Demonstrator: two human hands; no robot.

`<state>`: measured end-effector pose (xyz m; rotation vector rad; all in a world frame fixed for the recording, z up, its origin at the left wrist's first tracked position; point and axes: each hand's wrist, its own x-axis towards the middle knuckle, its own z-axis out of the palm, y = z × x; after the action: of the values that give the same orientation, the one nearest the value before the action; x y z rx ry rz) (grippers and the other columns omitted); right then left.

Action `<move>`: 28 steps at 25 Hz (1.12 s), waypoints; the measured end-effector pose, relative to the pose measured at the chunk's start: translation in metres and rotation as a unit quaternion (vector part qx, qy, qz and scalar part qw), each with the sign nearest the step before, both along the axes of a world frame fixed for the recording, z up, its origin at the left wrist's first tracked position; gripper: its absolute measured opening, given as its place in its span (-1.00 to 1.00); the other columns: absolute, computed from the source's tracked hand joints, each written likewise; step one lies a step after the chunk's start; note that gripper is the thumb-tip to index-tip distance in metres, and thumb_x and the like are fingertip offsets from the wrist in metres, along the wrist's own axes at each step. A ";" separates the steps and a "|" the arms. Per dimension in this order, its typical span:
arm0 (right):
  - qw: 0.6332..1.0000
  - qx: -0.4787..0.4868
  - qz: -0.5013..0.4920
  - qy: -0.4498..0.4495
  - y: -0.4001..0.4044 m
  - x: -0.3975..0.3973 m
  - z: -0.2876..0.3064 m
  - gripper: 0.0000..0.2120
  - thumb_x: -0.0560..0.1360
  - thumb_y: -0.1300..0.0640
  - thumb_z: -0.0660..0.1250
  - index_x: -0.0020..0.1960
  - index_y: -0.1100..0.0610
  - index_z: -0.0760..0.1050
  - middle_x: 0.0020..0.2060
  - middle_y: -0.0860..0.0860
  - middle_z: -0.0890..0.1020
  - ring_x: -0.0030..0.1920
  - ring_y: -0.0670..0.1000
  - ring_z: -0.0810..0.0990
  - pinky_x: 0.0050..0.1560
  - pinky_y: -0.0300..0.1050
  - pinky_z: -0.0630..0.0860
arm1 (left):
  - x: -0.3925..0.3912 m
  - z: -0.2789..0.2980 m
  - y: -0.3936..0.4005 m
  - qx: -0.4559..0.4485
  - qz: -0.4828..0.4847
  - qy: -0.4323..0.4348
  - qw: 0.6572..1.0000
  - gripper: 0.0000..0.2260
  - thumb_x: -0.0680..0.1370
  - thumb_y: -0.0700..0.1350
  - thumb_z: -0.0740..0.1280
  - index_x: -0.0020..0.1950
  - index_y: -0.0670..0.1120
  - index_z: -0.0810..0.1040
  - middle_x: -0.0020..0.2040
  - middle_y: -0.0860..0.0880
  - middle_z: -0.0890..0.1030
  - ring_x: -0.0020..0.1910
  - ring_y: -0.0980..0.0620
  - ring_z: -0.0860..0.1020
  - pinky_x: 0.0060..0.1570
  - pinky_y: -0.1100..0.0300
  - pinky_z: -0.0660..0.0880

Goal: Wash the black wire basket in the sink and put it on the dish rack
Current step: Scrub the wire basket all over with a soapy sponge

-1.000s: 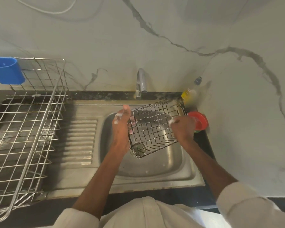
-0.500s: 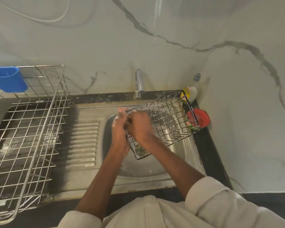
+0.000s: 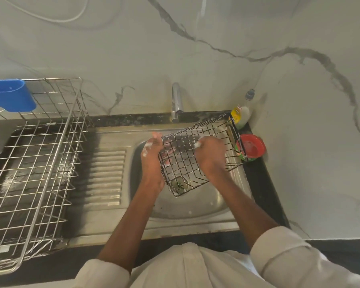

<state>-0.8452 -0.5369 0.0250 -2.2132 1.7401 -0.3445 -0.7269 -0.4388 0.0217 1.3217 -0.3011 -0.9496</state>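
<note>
At the centre of the frame, the black wire basket (image 3: 197,154) is held tilted above the steel sink (image 3: 195,206), one corner dipping low toward the drain and its far end rising toward the upper right. The left hand (image 3: 152,161), flecked with soap foam, is closed around the basket's left edge, fingers curled through the wires. The right hand (image 3: 211,156) lies on top of the mesh with fingers bent and pressed against it; whether it holds a scrubber cannot be told. The tap (image 3: 176,102) stands just behind the basket. To the right of the sink, on the dark worktop (image 3: 258,183), sit a red bowl (image 3: 252,147) and a dish-soap bottle (image 3: 242,117). The metal dish rack (image 3: 35,163) fills the left of the frame, with a blue plastic holder (image 3: 10,95) hung on its far rim.
</note>
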 end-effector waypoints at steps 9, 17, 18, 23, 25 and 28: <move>0.949 0.127 0.289 -0.005 0.041 0.004 -0.012 -0.77 0.54 0.31 0.42 0.15 0.13 0.70 0.07 0.08 0.74 -0.05 -0.03 0.70 0.08 -0.16 0.65 | 0.001 -0.009 0.018 -0.001 0.025 -0.003 1.000 -0.12 0.30 0.61 0.45 0.39 0.02 0.66 0.35 -0.04 0.69 0.41 -0.11 0.60 0.47 -0.32 0.42; 0.979 0.027 0.119 0.166 -0.012 -0.057 0.006 -0.82 0.50 0.34 0.38 0.09 0.23 0.61 0.00 0.20 0.70 0.09 0.22 0.69 0.00 0.00 0.58 | -0.010 0.003 0.030 -0.009 0.058 -0.025 0.998 -0.17 0.26 0.63 0.43 0.34 0.14 0.69 0.41 -0.09 0.65 0.45 -0.17 0.56 0.47 -0.40 0.40; 0.980 0.036 0.111 0.159 -0.006 -0.054 0.006 -0.83 0.51 0.34 0.39 0.10 0.24 0.60 0.00 0.20 0.69 0.09 0.21 0.69 -0.01 -0.01 0.59 | -0.015 0.004 0.030 -0.010 0.062 -0.035 0.997 -0.16 0.26 0.63 0.43 0.35 0.12 0.68 0.40 -0.07 0.65 0.44 -0.15 0.57 0.46 -0.38 0.42; 0.978 0.088 0.152 0.112 0.032 -0.024 0.008 -0.88 0.52 0.36 0.44 0.03 0.25 0.58 -0.10 0.14 0.68 -0.04 0.14 0.70 -0.17 -0.18 0.56 | -0.033 0.009 0.024 -0.019 0.092 -0.056 0.994 -0.10 0.28 0.59 0.48 0.40 -0.02 0.65 0.31 -0.13 0.71 0.34 -0.16 0.65 0.39 -0.31 0.53; 0.971 0.094 0.193 0.106 0.040 -0.016 0.007 -0.83 0.50 0.37 0.45 0.06 0.24 0.58 -0.08 0.15 0.67 -0.02 0.14 0.68 -0.12 -0.14 0.59 | -0.042 0.013 0.019 -0.018 0.104 -0.059 0.993 -0.06 0.26 0.58 0.49 0.39 -0.07 0.63 0.26 -0.15 0.73 0.29 -0.17 0.68 0.36 -0.30 0.56; 0.932 0.155 0.325 0.027 0.040 -0.012 0.006 -0.84 0.46 0.37 0.47 0.00 0.20 0.68 -0.16 0.05 0.70 -0.16 0.02 0.63 -0.12 -0.14 0.52 | -0.052 0.013 0.011 -0.009 0.120 -0.062 0.991 -0.08 0.26 0.56 0.50 0.38 -0.06 0.65 0.24 -0.15 0.73 0.27 -0.17 0.69 0.36 -0.30 0.56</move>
<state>-0.8571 -0.4966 0.0315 -2.3969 0.9026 0.1403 -0.7788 -0.4274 0.0345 1.3677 -0.2391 -0.6636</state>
